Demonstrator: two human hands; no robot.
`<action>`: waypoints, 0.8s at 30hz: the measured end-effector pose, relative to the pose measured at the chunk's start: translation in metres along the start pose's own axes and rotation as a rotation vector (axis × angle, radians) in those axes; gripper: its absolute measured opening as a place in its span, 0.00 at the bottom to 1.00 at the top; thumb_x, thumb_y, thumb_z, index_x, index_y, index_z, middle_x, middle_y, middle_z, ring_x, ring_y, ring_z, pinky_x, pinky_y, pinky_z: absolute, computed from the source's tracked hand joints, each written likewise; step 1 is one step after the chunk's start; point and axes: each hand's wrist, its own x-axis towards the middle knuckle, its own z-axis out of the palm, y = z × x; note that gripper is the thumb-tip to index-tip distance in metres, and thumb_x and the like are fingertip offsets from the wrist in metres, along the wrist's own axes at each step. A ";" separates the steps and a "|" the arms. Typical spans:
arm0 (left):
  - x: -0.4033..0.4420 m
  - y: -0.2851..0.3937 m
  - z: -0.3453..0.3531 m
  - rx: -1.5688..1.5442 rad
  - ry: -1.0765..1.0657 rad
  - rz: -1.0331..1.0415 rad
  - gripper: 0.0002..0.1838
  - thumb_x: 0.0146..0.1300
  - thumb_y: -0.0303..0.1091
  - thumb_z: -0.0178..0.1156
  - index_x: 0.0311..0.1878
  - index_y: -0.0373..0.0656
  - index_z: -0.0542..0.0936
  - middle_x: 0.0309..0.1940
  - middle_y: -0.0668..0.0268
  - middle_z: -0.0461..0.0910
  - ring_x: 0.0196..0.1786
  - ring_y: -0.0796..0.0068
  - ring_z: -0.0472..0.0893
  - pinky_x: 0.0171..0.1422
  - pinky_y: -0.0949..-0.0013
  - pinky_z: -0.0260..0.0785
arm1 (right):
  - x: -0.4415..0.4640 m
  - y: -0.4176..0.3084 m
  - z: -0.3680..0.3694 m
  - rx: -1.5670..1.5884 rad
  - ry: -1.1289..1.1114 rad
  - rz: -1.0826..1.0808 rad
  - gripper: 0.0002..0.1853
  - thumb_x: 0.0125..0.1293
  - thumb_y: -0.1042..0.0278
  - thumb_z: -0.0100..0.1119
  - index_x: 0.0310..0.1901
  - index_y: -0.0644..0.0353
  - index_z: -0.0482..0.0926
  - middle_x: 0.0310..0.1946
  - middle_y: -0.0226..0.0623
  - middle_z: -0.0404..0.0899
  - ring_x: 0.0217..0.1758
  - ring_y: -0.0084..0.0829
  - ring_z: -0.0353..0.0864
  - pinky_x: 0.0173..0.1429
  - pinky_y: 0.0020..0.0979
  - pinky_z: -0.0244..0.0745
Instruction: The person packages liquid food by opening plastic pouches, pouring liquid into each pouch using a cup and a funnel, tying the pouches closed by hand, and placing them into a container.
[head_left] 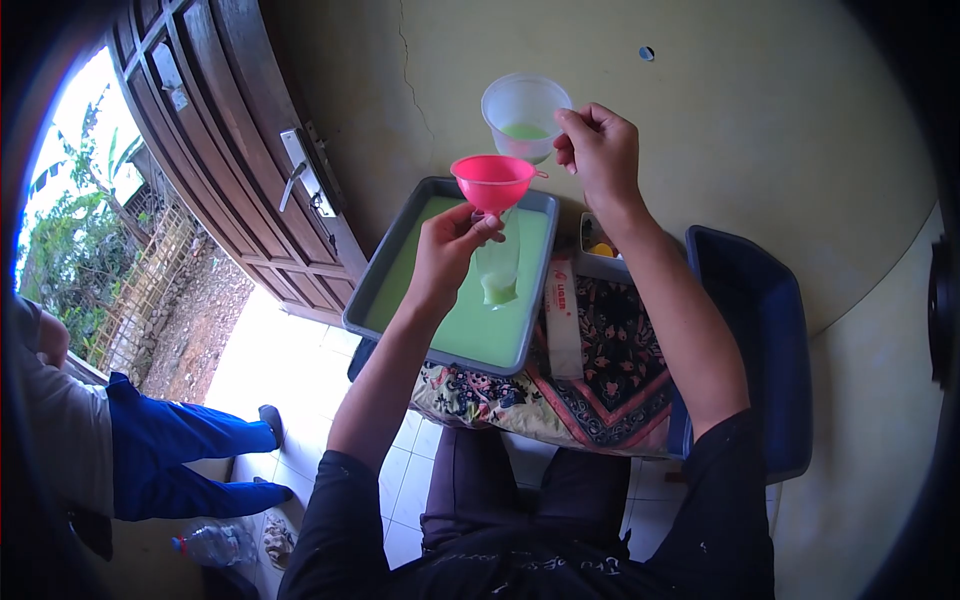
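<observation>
I see left hand gripping pink funnel plus clear bag above gray tray; right hand pinching clear cup, green liquid inside, near funnel

Pink funnel upright above clear bag w/ grn. liq., transl. cup w/ grn. too, nr. it.

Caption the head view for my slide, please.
Left hand holds a pink funnel with a clear bag over a tray of green liquid; right hand holds a translucent cup.
</observation>
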 end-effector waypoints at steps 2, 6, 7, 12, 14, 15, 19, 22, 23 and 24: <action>0.001 -0.002 0.000 -0.006 0.001 0.008 0.15 0.65 0.35 0.62 0.48 0.34 0.80 0.36 0.66 0.81 0.39 0.78 0.79 0.48 0.73 0.65 | -0.005 -0.003 -0.003 0.091 0.065 0.062 0.12 0.62 0.71 0.60 0.23 0.66 0.74 0.16 0.35 0.76 0.15 0.20 0.73 0.17 0.22 0.65; 0.000 -0.001 0.006 -0.034 0.015 0.022 0.14 0.65 0.35 0.63 0.46 0.33 0.80 0.35 0.67 0.81 0.38 0.78 0.78 0.50 0.72 0.68 | -0.015 -0.008 -0.010 0.123 0.111 0.094 0.12 0.62 0.70 0.61 0.23 0.62 0.73 0.17 0.34 0.75 0.15 0.20 0.72 0.18 0.21 0.60; 0.000 -0.001 0.007 -0.037 0.012 0.019 0.14 0.65 0.35 0.63 0.46 0.33 0.80 0.35 0.67 0.81 0.38 0.78 0.78 0.50 0.72 0.68 | -0.017 -0.009 -0.012 0.138 0.134 0.110 0.11 0.62 0.70 0.61 0.23 0.62 0.73 0.17 0.34 0.75 0.15 0.20 0.72 0.18 0.21 0.60; 0.002 0.001 0.016 -0.070 0.011 0.065 0.14 0.65 0.34 0.63 0.47 0.34 0.80 0.36 0.67 0.81 0.39 0.79 0.78 0.50 0.73 0.67 | -0.029 -0.010 -0.032 0.202 0.196 0.141 0.11 0.60 0.70 0.61 0.23 0.64 0.73 0.16 0.35 0.75 0.14 0.21 0.72 0.18 0.22 0.62; 0.004 0.001 0.022 -0.068 0.000 0.075 0.13 0.65 0.34 0.62 0.48 0.34 0.80 0.36 0.67 0.82 0.39 0.78 0.79 0.49 0.73 0.66 | -0.043 -0.009 -0.040 0.217 0.297 0.150 0.11 0.60 0.70 0.62 0.23 0.63 0.72 0.16 0.34 0.74 0.14 0.21 0.71 0.18 0.22 0.60; 0.006 0.002 0.024 -0.060 -0.008 0.090 0.13 0.66 0.34 0.60 0.48 0.35 0.80 0.36 0.66 0.82 0.39 0.77 0.79 0.48 0.72 0.65 | -0.051 -0.007 -0.045 0.192 0.335 0.170 0.12 0.61 0.70 0.61 0.22 0.63 0.72 0.16 0.34 0.74 0.13 0.21 0.71 0.17 0.22 0.60; 0.013 0.003 0.036 -0.081 -0.039 0.123 0.13 0.67 0.34 0.60 0.48 0.35 0.80 0.36 0.66 0.82 0.39 0.77 0.79 0.48 0.72 0.65 | -0.081 0.022 -0.072 0.202 0.386 0.186 0.12 0.62 0.70 0.61 0.22 0.61 0.71 0.16 0.33 0.73 0.13 0.21 0.70 0.17 0.21 0.59; 0.017 0.007 0.049 -0.112 -0.054 0.149 0.13 0.66 0.35 0.60 0.47 0.35 0.80 0.35 0.68 0.82 0.39 0.80 0.78 0.46 0.74 0.65 | -0.104 0.038 -0.086 0.174 0.521 0.295 0.12 0.61 0.70 0.61 0.23 0.60 0.71 0.16 0.31 0.73 0.13 0.20 0.71 0.16 0.21 0.59; 0.018 0.008 0.053 -0.131 -0.066 0.148 0.13 0.67 0.35 0.60 0.47 0.35 0.80 0.35 0.69 0.82 0.39 0.81 0.78 0.46 0.74 0.65 | -0.111 0.052 -0.094 0.173 0.530 0.292 0.11 0.61 0.71 0.60 0.23 0.59 0.71 0.16 0.30 0.73 0.13 0.19 0.71 0.16 0.20 0.60; 0.018 0.007 0.057 -0.149 -0.079 0.144 0.13 0.67 0.35 0.60 0.47 0.34 0.80 0.35 0.69 0.81 0.39 0.81 0.77 0.46 0.74 0.65 | -0.118 0.061 -0.100 0.167 0.540 0.293 0.11 0.61 0.71 0.60 0.23 0.59 0.71 0.16 0.30 0.73 0.13 0.19 0.71 0.16 0.20 0.60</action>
